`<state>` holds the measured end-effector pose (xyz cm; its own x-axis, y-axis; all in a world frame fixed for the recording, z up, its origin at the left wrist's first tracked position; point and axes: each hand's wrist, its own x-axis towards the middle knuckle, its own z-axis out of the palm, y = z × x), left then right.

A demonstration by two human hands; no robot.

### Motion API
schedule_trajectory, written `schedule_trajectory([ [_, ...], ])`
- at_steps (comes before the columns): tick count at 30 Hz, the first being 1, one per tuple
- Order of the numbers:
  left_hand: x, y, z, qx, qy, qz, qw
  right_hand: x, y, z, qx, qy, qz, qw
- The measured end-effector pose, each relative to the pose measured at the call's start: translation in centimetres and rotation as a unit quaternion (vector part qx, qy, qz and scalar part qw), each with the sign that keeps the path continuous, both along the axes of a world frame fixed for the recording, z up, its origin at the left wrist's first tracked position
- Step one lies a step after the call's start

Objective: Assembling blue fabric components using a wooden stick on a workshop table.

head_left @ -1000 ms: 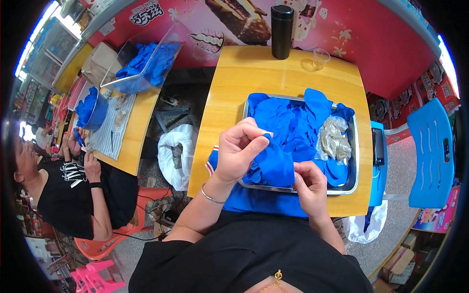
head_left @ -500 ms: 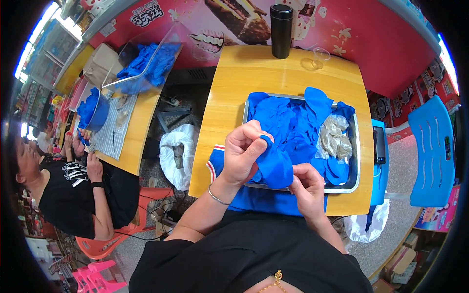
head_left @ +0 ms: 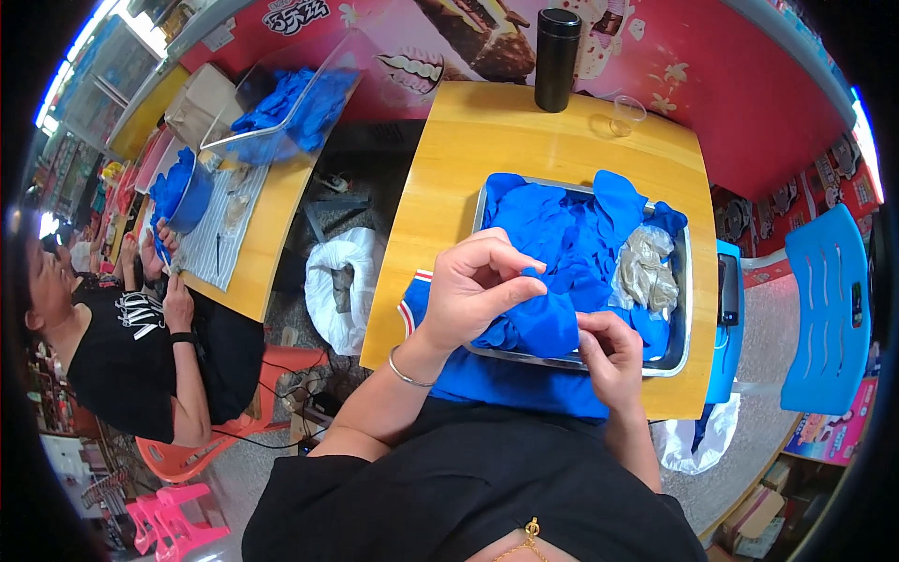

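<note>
A curved piece of blue fabric [head_left: 551, 326] hangs between my hands, over the near edge of a metal tray [head_left: 689, 309]. My left hand [head_left: 476, 288] pinches its upper edge between thumb and forefinger. On the piece's right edge, my right hand [head_left: 613, 358] is closed with thumb and fingertips pressed together. Behind them a heap of similar blue pieces [head_left: 548, 225] fills much of the tray. Greyish-beige material in a clear plastic bag [head_left: 648, 270] lies at the tray's right side. More blue cloth [head_left: 510, 382] drapes over the table's near edge, below my wrists.
A black flask [head_left: 557, 61] and a clear cup [head_left: 628, 110] stand at the table's far edge. To the left, a person in black [head_left: 131, 365] works at another table with a clear bin [head_left: 281, 140] and a blue bucket [head_left: 192, 201]. A blue chair [head_left: 824, 309] is at right.
Both hands have shifted slightly right with the fabric, mostly because the whole view moved. My left fingers have slid into a rounder pinch, and the piece hangs a little lower from them.
</note>
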<state>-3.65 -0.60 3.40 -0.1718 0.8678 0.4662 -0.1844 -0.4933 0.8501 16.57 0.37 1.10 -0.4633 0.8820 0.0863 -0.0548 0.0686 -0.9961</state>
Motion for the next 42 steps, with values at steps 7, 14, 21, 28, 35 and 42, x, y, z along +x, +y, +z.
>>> schedule_trajectory([
  [7, 0.3, -0.3, 0.7, -0.063, 0.02, -0.034, 0.997, 0.5, 0.5, -0.7, -0.048, -0.007, 0.043, 0.998],
  [14, 0.8, -0.6, 1.4, -0.113, -0.028, -0.065, 0.991, -0.4, 0.0, -0.7, -0.209, 0.172, 0.127, 0.954],
  [21, 0.4, -1.0, 1.7, -0.128, 0.028, -0.046, 0.99, -0.6, -0.6, -1.3, 0.041, 0.022, -0.009, 0.999],
  [28, 0.9, -1.4, 1.6, -0.03, 0.07, -0.002, 0.997, -1.3, -1.5, -0.2, -0.213, 0.211, 0.106, 0.948],
  [35, 1.7, -2.7, 1.1, -0.019, -0.045, -0.02, 0.999, -1.8, -3.0, 0.8, -0.248, 0.224, 0.118, 0.935],
  [42, 3.3, -4.6, 2.1, -0.022, -0.085, 0.02, 0.996, -2.1, -5.8, 1.4, -0.297, 0.245, 0.09, 0.919],
])
